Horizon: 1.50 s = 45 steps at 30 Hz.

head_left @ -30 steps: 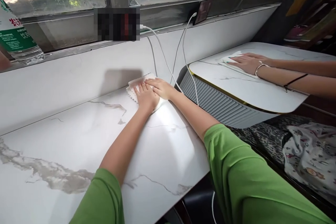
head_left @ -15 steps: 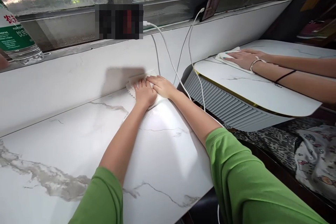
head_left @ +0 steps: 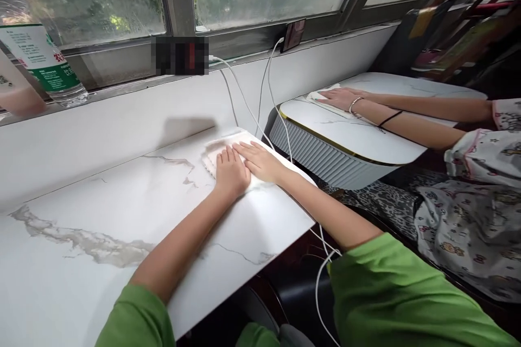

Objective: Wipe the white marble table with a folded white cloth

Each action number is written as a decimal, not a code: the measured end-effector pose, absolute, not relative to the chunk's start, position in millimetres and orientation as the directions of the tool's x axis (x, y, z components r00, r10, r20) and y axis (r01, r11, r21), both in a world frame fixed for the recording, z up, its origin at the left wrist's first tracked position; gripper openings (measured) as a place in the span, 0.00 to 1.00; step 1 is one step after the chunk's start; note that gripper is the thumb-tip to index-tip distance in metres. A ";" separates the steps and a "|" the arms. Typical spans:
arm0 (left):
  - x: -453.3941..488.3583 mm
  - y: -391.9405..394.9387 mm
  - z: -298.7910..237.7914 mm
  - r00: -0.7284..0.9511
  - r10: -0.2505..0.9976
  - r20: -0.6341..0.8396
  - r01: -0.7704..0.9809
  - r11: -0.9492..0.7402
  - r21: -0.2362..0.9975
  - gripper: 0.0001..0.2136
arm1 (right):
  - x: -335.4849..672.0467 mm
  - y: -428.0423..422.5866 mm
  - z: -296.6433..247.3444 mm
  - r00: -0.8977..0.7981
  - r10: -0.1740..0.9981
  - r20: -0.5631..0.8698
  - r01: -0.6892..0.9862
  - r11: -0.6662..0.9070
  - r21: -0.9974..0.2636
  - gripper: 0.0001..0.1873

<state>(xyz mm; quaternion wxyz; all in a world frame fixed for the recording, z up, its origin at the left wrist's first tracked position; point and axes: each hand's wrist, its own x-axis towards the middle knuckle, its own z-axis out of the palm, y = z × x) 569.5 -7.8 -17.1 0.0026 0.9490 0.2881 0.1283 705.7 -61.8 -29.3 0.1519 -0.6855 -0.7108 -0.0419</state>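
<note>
A white cloth lies on the marble-patterned white tabletop, near its far right corner by the wall. My left hand rests flat on the cloth, fingers stretched forward. Beside it and touching it, my right hand presses on the cloth's right part, its fingers extended toward the left. Both palms hide the middle of the cloth. Neither hand's fingers are wrapped around it.
Another person's hands press a white cloth on a second table at right. White cables run down from phone-like devices on the sill past my table's edge. A water bottle stands at left.
Both my hands and the cloth have come back from the wall, toward me across the tabletop. The camera view has shifted, showing more of the window and the other person.
</note>
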 end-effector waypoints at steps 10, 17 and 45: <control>529.5 -110.7 -27.4 0.846 0.434 0.309 0.412 -0.901 0.135 0.28 | 662.2 -183.9 -29.7 0.018 0.947 0.320 0.985 0.038 -0.166 0.30; 522.2 -106.9 -23.8 0.846 0.442 0.299 0.421 -0.897 0.135 0.27 | 650.4 -175.4 -30.1 0.077 0.941 0.330 0.988 -0.027 -0.154 0.32; 544.3 103.9 -18.0 0.730 0.632 0.260 0.602 -0.774 0.196 0.20 | 666.0 56.1 -28.0 0.131 0.939 0.317 0.966 -0.049 -0.253 0.28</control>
